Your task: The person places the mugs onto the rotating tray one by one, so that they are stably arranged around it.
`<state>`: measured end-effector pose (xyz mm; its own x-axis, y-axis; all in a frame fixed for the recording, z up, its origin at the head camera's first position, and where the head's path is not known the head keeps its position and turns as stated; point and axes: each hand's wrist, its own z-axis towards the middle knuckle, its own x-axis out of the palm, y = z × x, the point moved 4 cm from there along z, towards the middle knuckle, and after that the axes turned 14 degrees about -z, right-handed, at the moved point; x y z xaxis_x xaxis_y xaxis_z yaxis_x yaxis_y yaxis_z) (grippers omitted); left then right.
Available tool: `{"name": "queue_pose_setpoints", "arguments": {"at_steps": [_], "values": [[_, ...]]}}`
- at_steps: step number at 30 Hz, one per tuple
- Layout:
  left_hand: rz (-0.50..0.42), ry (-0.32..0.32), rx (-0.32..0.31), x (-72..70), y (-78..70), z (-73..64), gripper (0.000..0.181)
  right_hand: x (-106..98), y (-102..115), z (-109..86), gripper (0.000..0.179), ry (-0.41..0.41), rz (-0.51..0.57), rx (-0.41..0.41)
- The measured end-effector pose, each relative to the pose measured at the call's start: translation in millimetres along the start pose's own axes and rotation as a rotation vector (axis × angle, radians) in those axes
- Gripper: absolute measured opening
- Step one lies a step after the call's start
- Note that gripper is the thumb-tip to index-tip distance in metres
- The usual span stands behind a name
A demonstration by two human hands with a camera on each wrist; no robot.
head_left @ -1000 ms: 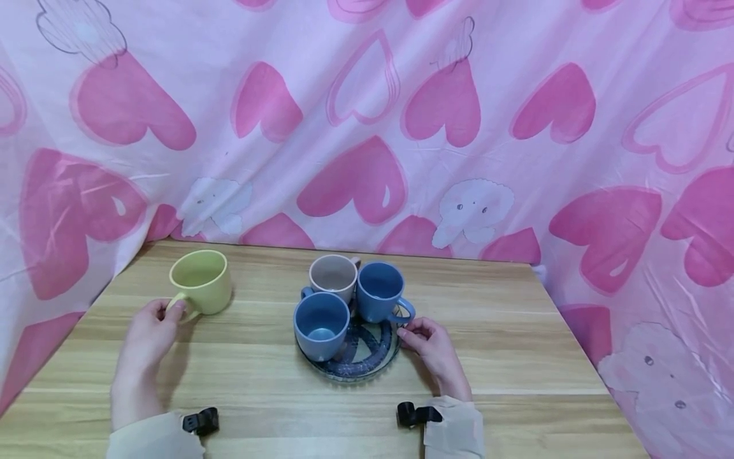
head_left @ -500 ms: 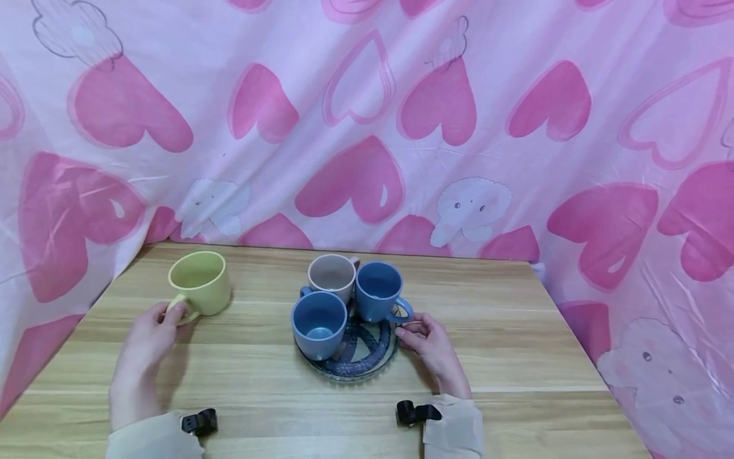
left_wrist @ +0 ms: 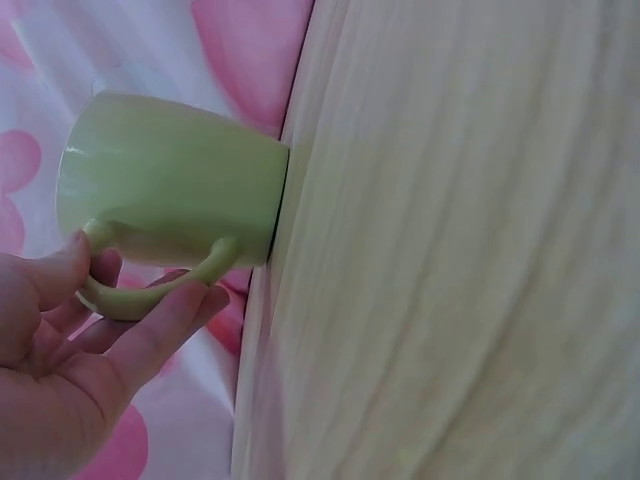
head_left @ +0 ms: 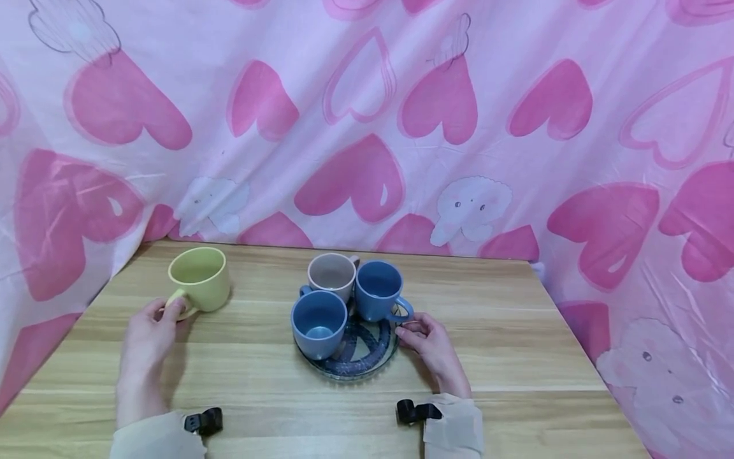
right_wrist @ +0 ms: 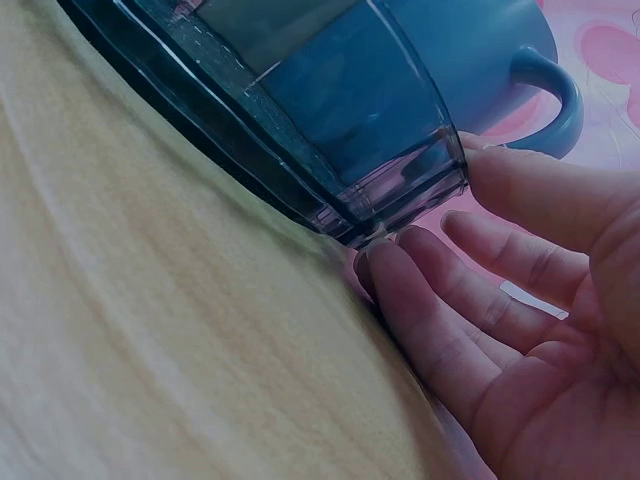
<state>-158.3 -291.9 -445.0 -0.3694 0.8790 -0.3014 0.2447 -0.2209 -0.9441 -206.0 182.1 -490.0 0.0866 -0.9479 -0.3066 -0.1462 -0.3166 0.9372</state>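
Note:
My left hand grips a yellow-green mug by its handle, over the left part of the table. In the left wrist view, thumb and fingers close on the handle, and the mug's base is right at the tabletop. My right hand pinches the right edge of a round glass tray with a dark blue pattern. Its thumb lies at the upper rim and its fingertips are low by the base in the right wrist view. The tray bears a light blue mug, a darker blue mug and a pinkish-beige mug.
The wooden table ends at the back against a pink and white heart-patterned cloth, which also hangs along both sides. Bare wood lies between the yellow-green mug and the tray. Black wrist cameras sit at both sleeves.
My left wrist and forearm have shifted slightly right, with the mug's handle a touch higher in the hand's grip. My right hand, the tray and its mugs look unchanged.

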Motion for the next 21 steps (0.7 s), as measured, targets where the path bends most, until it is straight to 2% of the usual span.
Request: {"name": "queue_pose_setpoints", "arguments": {"at_steps": [3,8,12,17,21], "values": [[-0.008,-0.018,0.001,1.6,-1.7,1.2,0.056,0.0,-6.7,3.8,0.03,-0.013,-0.001,-0.005],[-0.043,-0.051,0.014,2.1,-8.0,-0.8,0.056,0.1,-6.0,3.3,0.031,-0.011,-0.004,-0.028],[-0.037,-0.081,0.062,1.9,-21.2,-3.4,0.056,-0.3,-5.3,3.2,0.033,0.0,0.011,-0.043],[-0.034,-0.119,0.091,2.7,-37.8,-9.5,0.056,-0.4,-6.4,3.7,0.034,0.013,0.028,-0.044],[-0.09,-0.118,0.114,5.2,-48.6,-17.0,0.055,0.0,-7.2,4.4,0.034,0.025,0.039,-0.038]]}}
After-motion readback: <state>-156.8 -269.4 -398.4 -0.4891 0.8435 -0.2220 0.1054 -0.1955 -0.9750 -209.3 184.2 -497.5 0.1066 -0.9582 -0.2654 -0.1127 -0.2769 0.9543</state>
